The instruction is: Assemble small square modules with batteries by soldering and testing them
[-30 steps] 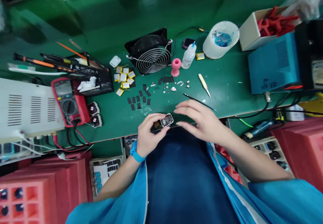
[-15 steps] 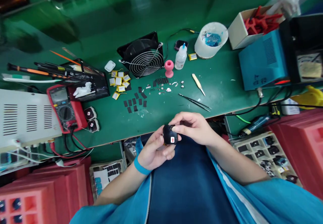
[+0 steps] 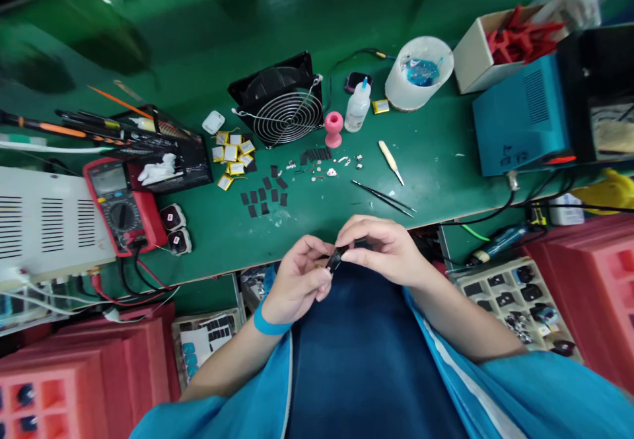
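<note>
Between my two hands, just off the bench's front edge, is a small black device housing [image 3: 335,260], turned edge-on so that its broad face is hidden. My left hand [image 3: 303,279] pinches its lower left side between thumb and fingers. From the right, my right hand [image 3: 379,247] grips its upper end with thumb and forefinger. On the bench in front lie a pair of black tweezers [image 3: 382,198] and a pry tool with a pale handle [image 3: 389,158]. Several black rectangular pads [image 3: 264,195] and yellow-edged battery cells [image 3: 232,153] lie farther left.
A fan [image 3: 282,105], a pink stand [image 3: 333,129], a dropper bottle [image 3: 357,105] and a white tub [image 3: 419,72] line the back. A red multimeter [image 3: 121,208] stands left, a blue soldering station [image 3: 522,119] right. Foam trays [image 3: 589,267] flank my lap.
The black housing has been turned from its face with the red-arrow sticker to edge-on. My left hand has shifted slightly left, its fingers now higher; my right hand keeps its pinch.
</note>
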The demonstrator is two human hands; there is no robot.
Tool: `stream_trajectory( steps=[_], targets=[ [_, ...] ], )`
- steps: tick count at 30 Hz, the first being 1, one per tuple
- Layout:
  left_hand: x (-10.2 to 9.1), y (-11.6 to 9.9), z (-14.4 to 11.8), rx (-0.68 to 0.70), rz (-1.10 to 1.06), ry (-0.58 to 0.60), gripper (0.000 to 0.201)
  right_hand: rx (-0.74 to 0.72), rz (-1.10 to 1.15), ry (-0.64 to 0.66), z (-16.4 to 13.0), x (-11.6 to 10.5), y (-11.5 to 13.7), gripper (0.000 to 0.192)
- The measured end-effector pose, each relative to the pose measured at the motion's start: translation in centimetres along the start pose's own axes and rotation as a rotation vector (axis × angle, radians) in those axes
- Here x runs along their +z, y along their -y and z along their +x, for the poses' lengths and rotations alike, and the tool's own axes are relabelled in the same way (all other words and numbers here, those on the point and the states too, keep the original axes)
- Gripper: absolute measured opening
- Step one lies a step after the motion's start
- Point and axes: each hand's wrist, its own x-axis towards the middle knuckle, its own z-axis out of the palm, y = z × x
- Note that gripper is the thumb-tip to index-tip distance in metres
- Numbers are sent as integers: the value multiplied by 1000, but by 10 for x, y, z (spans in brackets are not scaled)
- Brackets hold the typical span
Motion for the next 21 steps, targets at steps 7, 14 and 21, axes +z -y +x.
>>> stream_trajectory(
  steps=[7,14,21],
  targets=[
    [-26,-20,8,635,1203,-74,13,-83,-236,37,-3,2,-16,20],
    [-53,-30,30,662,1594,14,13,-274,-741,-15,4,18,-48,15],
    [-63,-32,23,734,1625,-75,8,-372,-854,19,6,14,-49,15]
  ],
)
